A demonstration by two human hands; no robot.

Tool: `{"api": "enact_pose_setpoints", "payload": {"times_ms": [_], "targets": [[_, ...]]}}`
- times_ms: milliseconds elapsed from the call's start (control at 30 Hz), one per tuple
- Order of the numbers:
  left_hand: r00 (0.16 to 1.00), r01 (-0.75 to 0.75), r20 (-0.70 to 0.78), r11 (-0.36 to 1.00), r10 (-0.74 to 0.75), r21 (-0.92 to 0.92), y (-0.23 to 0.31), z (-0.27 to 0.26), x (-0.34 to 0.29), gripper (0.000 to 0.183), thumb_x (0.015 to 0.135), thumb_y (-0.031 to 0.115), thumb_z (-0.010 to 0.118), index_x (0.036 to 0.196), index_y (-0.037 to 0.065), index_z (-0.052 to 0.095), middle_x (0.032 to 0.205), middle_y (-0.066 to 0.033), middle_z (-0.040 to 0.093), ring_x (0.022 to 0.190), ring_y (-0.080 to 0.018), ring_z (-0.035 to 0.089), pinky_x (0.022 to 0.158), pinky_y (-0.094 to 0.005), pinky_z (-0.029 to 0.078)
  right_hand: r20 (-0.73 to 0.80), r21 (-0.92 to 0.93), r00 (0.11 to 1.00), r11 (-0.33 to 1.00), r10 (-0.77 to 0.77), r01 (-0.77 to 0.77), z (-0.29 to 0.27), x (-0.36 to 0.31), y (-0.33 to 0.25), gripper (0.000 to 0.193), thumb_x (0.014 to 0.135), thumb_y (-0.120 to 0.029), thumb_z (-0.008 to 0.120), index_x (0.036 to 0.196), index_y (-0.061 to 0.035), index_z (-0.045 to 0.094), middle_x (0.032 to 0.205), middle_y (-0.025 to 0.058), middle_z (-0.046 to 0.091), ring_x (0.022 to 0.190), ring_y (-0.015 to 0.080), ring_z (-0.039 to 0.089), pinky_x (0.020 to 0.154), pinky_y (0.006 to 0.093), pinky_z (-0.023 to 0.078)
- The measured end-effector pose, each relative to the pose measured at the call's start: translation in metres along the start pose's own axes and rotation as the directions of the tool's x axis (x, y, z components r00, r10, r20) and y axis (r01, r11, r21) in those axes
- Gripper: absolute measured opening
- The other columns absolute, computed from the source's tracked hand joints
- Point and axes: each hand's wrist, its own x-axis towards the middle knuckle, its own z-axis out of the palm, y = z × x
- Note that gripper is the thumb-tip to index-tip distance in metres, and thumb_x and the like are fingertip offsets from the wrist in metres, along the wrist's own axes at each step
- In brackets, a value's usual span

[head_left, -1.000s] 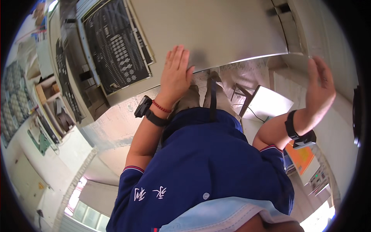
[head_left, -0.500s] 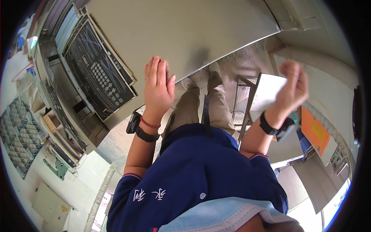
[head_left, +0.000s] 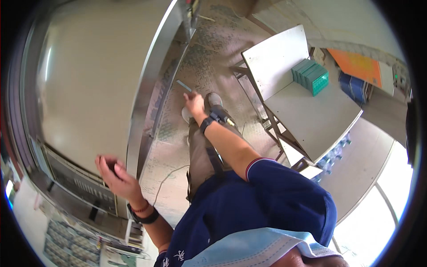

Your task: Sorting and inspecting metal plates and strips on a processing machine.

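My left hand is over the left side, in front of the wide beige panel. Its fingers are loosely bent, with the thumb apart and nothing seen in them; the fingertips are blurred. Farther to the right, my right hand reaches across in front of my legs, above the floor. Its fingers are partly bent and slightly apart. A thin light-blue strip shows just beyond its fingertips; whether they touch it I cannot tell. Both wrists wear dark bands.
The panel's metal edge runs beside my legs. To the right stands a stand with white boards holding a stack of green trays. Behind it are an orange board and blue folders. A cable lies on the floor.
The view has turned to the right, bringing the stand and green trays into sight. My right hand has swung across in front of my legs; my left hand now appears lower and farther left.
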Motion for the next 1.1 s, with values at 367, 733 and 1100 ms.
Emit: {"api": "enact_pose_setpoints", "payload": {"times_ms": [367,733,1100], "targets": [[0.997,0.059,0.047,0.982,-0.068,0.178,-0.005,0.003,-0.013,0.043,0.101,0.020,0.032,0.131,-0.010,0.042,0.136,-0.0243,0.045,0.126,-0.0350,0.045,0.104,-0.0406,0.038,0.143,-0.266,0.989,0.964,0.021,0.018,0.107,0.111,0.209,0.031,0.081,-0.033,0.064,0.090,-0.0040,0.068,0.089,0.0183,0.068,0.087,0.0352,0.066,0.076,0.0410,0.053],[0.902,-0.303,0.090,0.470,0.423,0.829,-0.090,-0.049,-0.026,0.037,0.095,0.024,0.050,0.116,-0.006,0.052,0.112,-0.0239,0.059,0.106,-0.0345,0.057,0.096,-0.0414,0.044,0.088,-0.327,0.995,0.942,-0.051,0.077,0.225,0.249,0.292,0.032,0.080,-0.024,0.068,0.105,-0.0049,0.060,0.106,0.0183,0.061,0.100,0.0384,0.058,0.083,0.0478,0.048],[0.893,-0.324,0.156,0.365,0.421,0.873,-0.064,-0.071,-0.008,0.033,0.093,0.022,0.053,0.112,-0.006,0.054,0.105,-0.0229,0.061,0.099,-0.0340,0.060,0.093,-0.0416,0.046,0.224,-0.539,0.925,0.752,-0.307,0.380,0.266,0.266,0.308,0.021,0.086,-0.015,0.051,0.103,-0.0068,0.060,0.108,0.0127,0.058,0.106,0.0294,0.055,0.083,0.0456,0.046]]}}
